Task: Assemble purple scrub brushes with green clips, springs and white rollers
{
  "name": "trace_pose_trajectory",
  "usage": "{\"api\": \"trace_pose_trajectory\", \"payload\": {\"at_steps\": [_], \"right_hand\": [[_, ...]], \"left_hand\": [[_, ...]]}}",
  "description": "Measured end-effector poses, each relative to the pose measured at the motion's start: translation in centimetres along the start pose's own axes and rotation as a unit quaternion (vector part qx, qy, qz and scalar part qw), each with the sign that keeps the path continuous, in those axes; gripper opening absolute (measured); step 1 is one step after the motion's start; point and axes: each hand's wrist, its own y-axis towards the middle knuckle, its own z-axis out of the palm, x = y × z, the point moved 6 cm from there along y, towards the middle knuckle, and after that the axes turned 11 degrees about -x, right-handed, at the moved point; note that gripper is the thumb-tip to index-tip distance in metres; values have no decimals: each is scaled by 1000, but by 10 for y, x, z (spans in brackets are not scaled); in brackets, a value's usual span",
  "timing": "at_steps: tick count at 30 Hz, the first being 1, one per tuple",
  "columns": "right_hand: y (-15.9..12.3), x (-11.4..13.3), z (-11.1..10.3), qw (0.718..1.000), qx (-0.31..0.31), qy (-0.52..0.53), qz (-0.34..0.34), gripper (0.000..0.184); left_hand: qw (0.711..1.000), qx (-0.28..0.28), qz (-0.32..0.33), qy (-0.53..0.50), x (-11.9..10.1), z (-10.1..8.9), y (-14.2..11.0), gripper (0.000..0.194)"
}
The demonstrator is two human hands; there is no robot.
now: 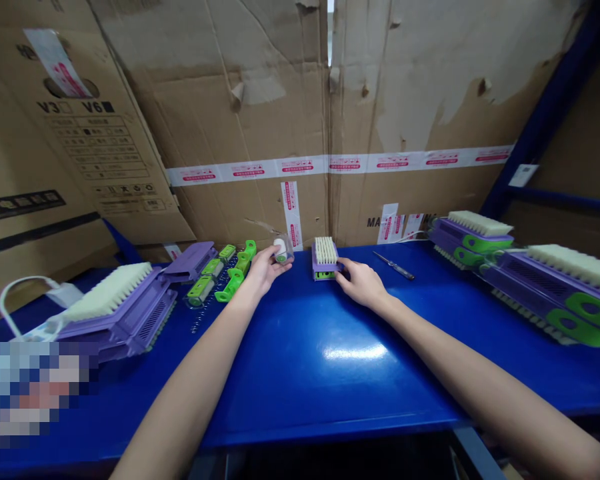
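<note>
My left hand point(269, 269) has its fingers closed round a small clear container with a white part point(281, 248), in the middle of the blue table near the back. To the right of it stands a small purple block with cream bristles on top point(326, 251) and a green part low at its front. My right hand point(361, 283) grips the right side of this block with thumb and fingers. Left of my left hand lie green clips point(231, 285), green-and-clear pieces point(200, 291) and several small metal springs point(195, 320).
A screwdriver point(394, 265) lies right of my right hand. Stacked purple brush parts stand at the left point(125, 310) and right point(535, 280). A white cable point(11, 300) curves at the far left. Cardboard sheets point(250, 120) wall off the table's back.
</note>
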Motion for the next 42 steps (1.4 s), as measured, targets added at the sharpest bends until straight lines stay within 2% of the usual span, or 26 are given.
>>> {"api": "trace_pose_trajectory", "payload": {"at_steps": [5,8,10,11,12,13,15,16,17,19,22,24,26,31,34,37,40,42], "right_hand": [[0,0,0,1000,-1,1,-4,40],[0,0,0,1000,1,2,-3,40],[0,0,-1,1000,0,4,-5,40],[-1,0,-1,1000,0,5,-6,41],[-1,1,-1,1000,0,6,-5,41],[0,1,-1,1000,1,6,-5,41],[0,0,-1,1000,4,6,-2,41],[0,0,-1,1000,5,6,-2,41],[0,0,-1,1000,5,6,-2,40],[0,0,-1,1000,5,5,-2,40],[0,0,-1,1000,5,5,-1,41],[0,0,-1,1000,4,5,-1,41],[-1,0,-1,1000,1,6,-3,41],[0,0,-1,1000,0,8,-4,41],[0,-2,0,1000,-2,12,4,43],[-1,-1,0,999,-2,54,-2,46],[-3,7,2,987,31,149,-44,48],[-5,11,2,978,48,190,-64,49]], "left_hand": [[1000,-13,-3,25,1,0,0,22],[994,-31,20,100,1,-4,3,24],[977,-53,67,193,-3,-9,4,30],[957,-70,108,260,-6,-12,4,32],[924,-87,158,338,-11,-13,2,34],[877,-102,210,420,-16,-13,-1,34],[763,-110,295,564,-22,-7,-9,33],[713,-104,321,615,-22,-3,-13,32],[674,-95,336,651,-21,1,-17,33],[629,-81,351,689,-19,6,-22,34],[602,-85,367,704,-19,9,-26,36],[600,-98,380,697,-22,9,-27,37],[614,-114,389,677,-25,8,-27,37],[695,-142,364,603,-29,7,-26,39],[749,-113,359,545,-26,14,-28,37],[791,-83,354,492,-21,21,-31,37],[820,-53,333,462,-14,25,-31,36],[828,-27,316,463,-8,28,-30,36]]}}
